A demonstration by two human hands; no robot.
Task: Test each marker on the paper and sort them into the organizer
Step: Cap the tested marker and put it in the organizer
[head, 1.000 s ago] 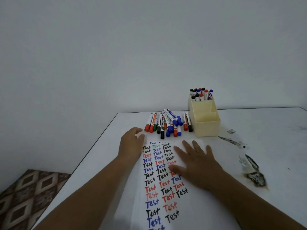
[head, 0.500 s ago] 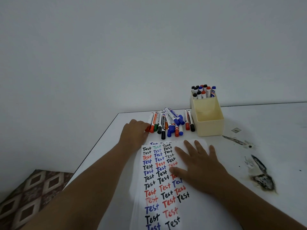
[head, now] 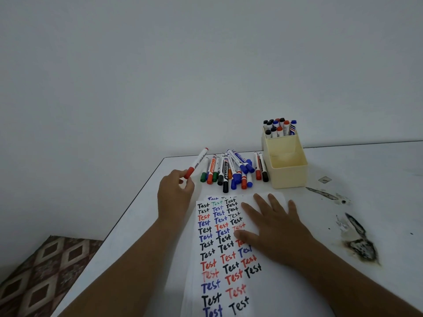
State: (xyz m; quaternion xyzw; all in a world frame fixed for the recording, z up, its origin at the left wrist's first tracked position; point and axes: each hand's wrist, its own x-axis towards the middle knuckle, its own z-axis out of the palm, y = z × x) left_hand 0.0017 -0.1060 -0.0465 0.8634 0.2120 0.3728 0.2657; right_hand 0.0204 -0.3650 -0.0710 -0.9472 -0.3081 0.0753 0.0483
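Note:
My left hand [head: 175, 191] holds a white marker with a red cap [head: 196, 163] by its capped end, lifted above the table left of the pile. The pile of loose markers [head: 233, 171], red, blue, black and green, lies beyond the paper. My right hand [head: 272, 225] rests flat, fingers spread, on the white paper [head: 219, 252], which carries columns of the word "Test" in several colours. The cream organizer [head: 286, 165] stands right of the pile; its back compartment holds several upright markers [head: 279, 126], its front compartment looks empty.
The white table [head: 366, 202] ends at a left edge running diagonally near my left arm; patterned floor [head: 41, 277] lies below. Dark scorched or peeled patches [head: 359, 243] mark the table right of the paper. A plain wall is behind.
My left hand reached from the paper's top corner to the pile, took the red-capped marker at its left end and lifted it. My right hand stayed flat on the paper.

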